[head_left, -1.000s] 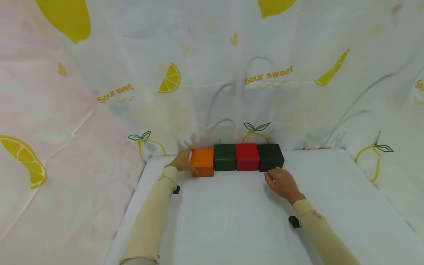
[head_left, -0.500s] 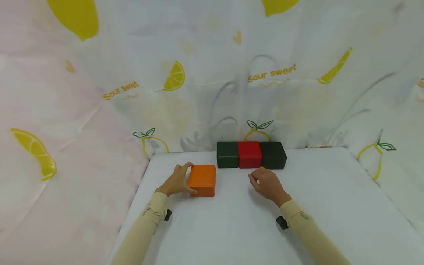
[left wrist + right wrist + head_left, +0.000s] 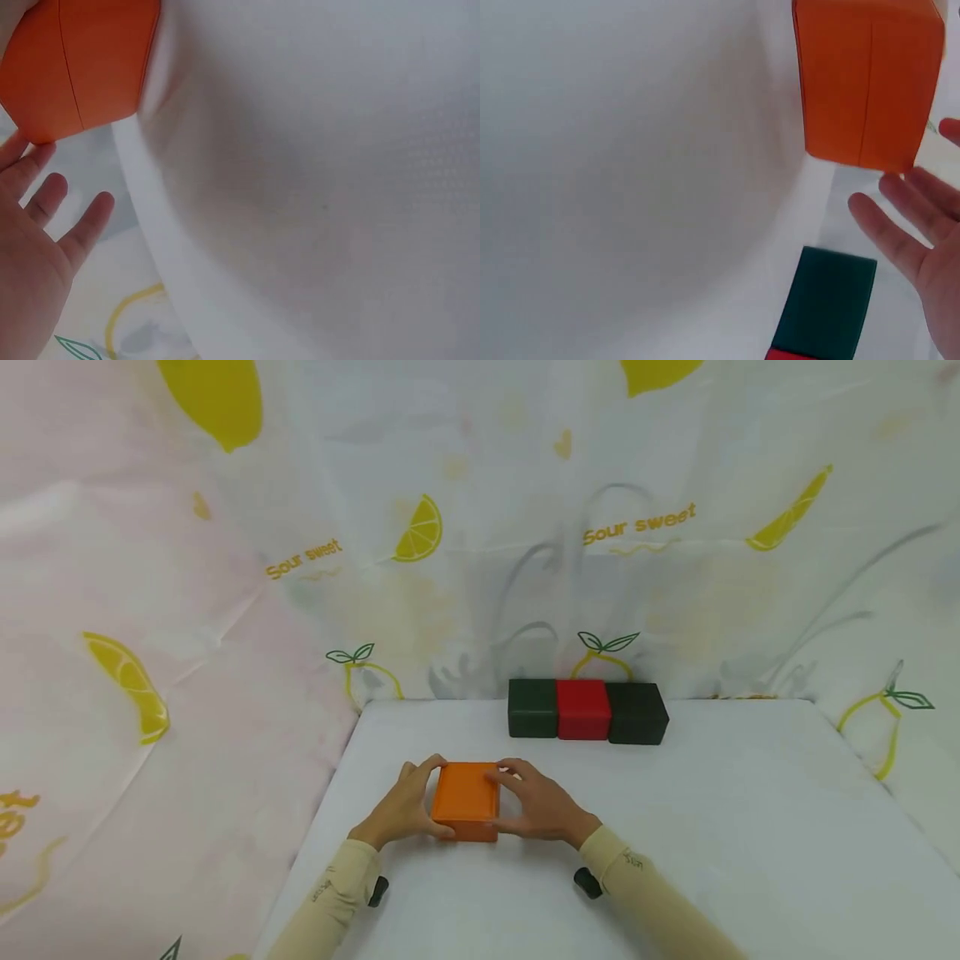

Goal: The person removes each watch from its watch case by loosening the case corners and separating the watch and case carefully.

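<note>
An orange box with a thin seam along its side rests on the white table, well in front of a row of boxes. My left hand holds its left side, thumb at the front and fingers at the back corner. On the other side my right hand grips it too, with the thumb by the front face and fingers at the top right edge. In the left wrist view, fingertips touch the rim of the orange box. The right wrist view shows fingertips at the lower corner of the orange box; the thumb is hidden there.
Toward the table's back edge a dark green box, a red box and a black box stand side by side, touching. A lemon-printed cloth hangs behind the white table.
My left hand has drawn the orange box from the row's left end toward me, away from the green box. My right hand has moved left from the black box to the orange box.
</note>
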Demonstrator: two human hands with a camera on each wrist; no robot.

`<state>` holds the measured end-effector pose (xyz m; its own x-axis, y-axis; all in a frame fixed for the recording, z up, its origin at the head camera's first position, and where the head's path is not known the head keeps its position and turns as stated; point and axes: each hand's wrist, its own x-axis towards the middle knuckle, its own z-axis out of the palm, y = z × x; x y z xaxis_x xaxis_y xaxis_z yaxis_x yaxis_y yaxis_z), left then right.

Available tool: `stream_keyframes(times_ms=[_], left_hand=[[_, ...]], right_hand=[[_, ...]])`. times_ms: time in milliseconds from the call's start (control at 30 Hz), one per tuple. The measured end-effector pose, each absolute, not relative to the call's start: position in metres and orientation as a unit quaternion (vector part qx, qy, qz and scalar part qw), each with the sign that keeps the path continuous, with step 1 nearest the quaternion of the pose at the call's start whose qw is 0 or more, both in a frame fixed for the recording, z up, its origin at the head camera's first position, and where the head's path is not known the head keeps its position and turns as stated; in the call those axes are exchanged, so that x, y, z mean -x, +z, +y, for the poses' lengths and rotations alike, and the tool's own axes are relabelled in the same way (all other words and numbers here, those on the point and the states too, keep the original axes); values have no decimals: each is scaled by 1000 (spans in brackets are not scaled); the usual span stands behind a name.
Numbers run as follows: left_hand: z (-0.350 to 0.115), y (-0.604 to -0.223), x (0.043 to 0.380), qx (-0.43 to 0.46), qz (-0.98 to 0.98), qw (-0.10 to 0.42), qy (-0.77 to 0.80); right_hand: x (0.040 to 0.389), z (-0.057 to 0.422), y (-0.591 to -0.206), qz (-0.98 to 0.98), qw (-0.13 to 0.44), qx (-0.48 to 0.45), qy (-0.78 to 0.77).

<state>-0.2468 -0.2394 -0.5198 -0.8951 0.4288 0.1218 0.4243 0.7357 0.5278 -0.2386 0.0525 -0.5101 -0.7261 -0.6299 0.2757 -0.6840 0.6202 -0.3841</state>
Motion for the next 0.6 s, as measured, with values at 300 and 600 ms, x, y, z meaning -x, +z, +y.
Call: stream_keyframes(times_ms=[300, 600], left_hand=[[-245, -532, 256, -269, 894, 87, 348], [-246, -538, 257, -250, 891, 121, 360]], right_hand=[[247, 42, -518, -907, 14, -338, 250], [253, 41, -521, -894, 25, -339, 291]])
